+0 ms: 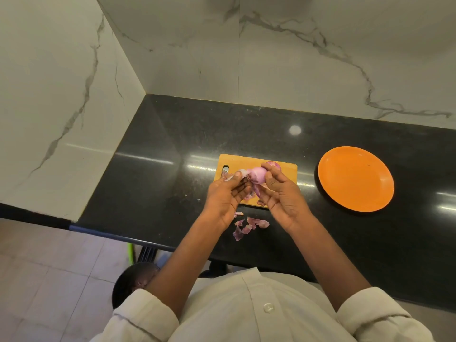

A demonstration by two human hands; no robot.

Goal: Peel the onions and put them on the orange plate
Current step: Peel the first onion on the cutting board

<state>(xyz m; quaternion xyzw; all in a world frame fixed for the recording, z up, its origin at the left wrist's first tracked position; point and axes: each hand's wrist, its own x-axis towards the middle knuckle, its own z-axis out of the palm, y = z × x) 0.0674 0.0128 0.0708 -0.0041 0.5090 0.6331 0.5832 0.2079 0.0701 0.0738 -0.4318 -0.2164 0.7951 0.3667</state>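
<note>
The surface (172, 134) is glossy black with fine speckling. The plate (355, 178) is plain bright orange. The cutting board (237, 162) is pale yellow-brown wood. The onion (256, 174) shows pale purple-pink, and the loose peels (249, 225) are papery pink-purple. The walls (296, 58) are white marble with grey veins. The shirt (246, 312) is off-white.

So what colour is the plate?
Orange; the plate shows best in the head view.
</note>
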